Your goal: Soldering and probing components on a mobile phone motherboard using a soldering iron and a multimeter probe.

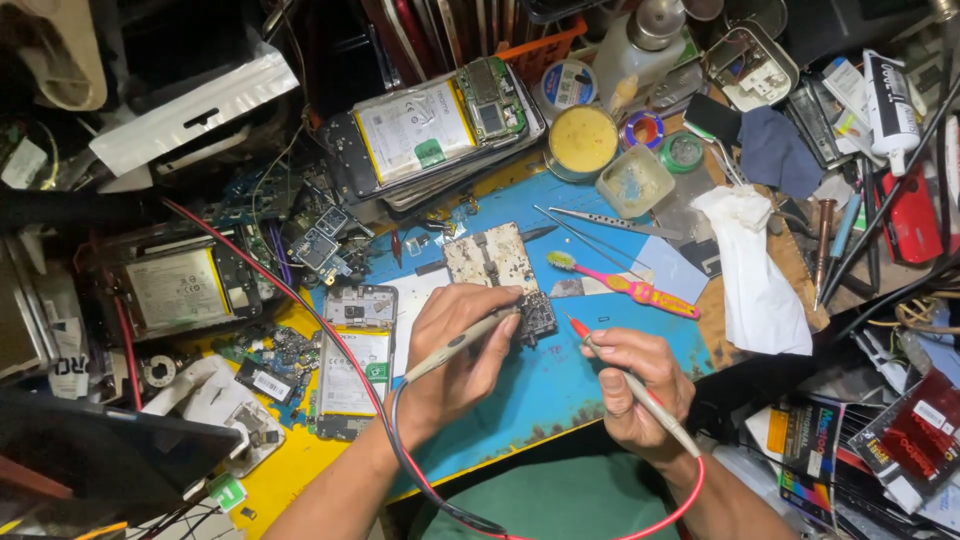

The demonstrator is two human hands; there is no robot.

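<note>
My left hand [455, 355] grips a black test probe [460, 343], whose tip rests against a small dark circuit board [537, 314] on the blue work mat [560, 385]. My right hand [640, 395] holds a red-tipped test probe [605, 362] like a pen, with the tip pointing toward the same board, just to the right of it. Black and red leads [430, 490] loop back from the probes toward my body. A metal board holder [490, 258] lies just behind the circuit board.
An opened phone with a battery [352, 365] lies left of my left hand. Behind are a pink toothbrush [625, 287], tweezers [610, 220], a yellow flux tin [583, 141], a stack of open phones [430, 125] and a white tissue [755, 275]. Clutter surrounds the mat.
</note>
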